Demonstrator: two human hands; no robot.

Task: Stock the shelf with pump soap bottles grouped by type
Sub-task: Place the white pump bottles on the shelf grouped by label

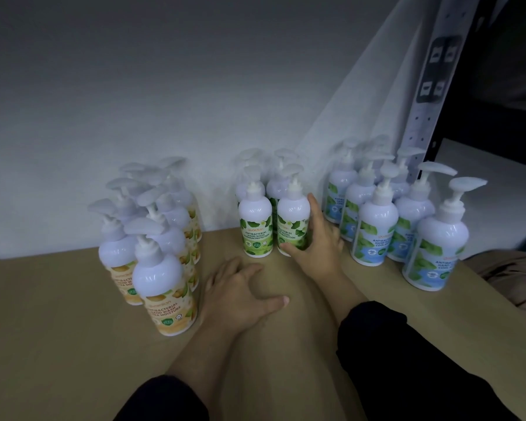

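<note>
Three groups of white pump soap bottles stand on the tan shelf board (58, 329). Several orange-label bottles (164, 287) cluster at the left. Several green-label bottles (254, 229) stand in the middle against the back wall. Several blue-label bottles (374, 235) fill the right. My right hand (319, 247) grips the front right green-label bottle (292, 226), thumb across its label and fingers round its right side. My left hand (240, 293) rests flat on the shelf between the orange and green groups, fingers spread.
A white back wall (164, 101) closes the shelf behind the bottles. A perforated metal upright (422, 117) stands at the right, behind the blue group. One blue-label bottle (438, 247) stands near the shelf's right front edge.
</note>
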